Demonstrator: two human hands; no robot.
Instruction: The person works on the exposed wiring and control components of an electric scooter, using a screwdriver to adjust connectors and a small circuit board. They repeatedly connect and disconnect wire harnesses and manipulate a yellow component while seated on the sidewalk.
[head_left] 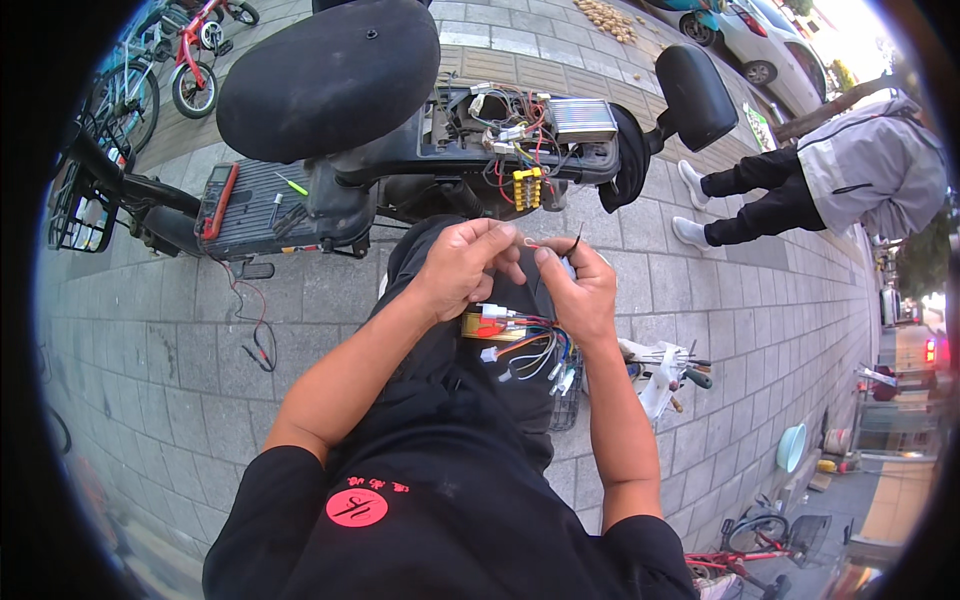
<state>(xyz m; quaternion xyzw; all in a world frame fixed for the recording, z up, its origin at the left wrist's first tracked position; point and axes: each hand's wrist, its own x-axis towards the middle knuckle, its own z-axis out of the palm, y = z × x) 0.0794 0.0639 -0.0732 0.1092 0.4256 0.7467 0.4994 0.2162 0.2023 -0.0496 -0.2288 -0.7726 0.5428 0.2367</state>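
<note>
Over my lap my left hand [470,268] pinches at the end of a thin pale wire [530,242], its fingers curled. Just to its right, my right hand [573,288] grips the same wire between thumb and fingers, with a thin dark strand poking up above it. Below them a wiring harness [515,340] with white and red connectors and coloured wires lies on my legs, over a yellowish object. Ahead of me a black scooter has its electrical bay [500,125] open, showing tangled wires, a silver box [583,117] and a yellow terminal block [527,188].
A red multimeter [218,200] and green screwdriver [295,185] rest on the footboard, leads trailing onto the paving. At right stands a person [865,165] in grey and black. A tool holder [668,385] is beside me, a basin [792,447] farther right. Bicycles [195,85] are at upper left.
</note>
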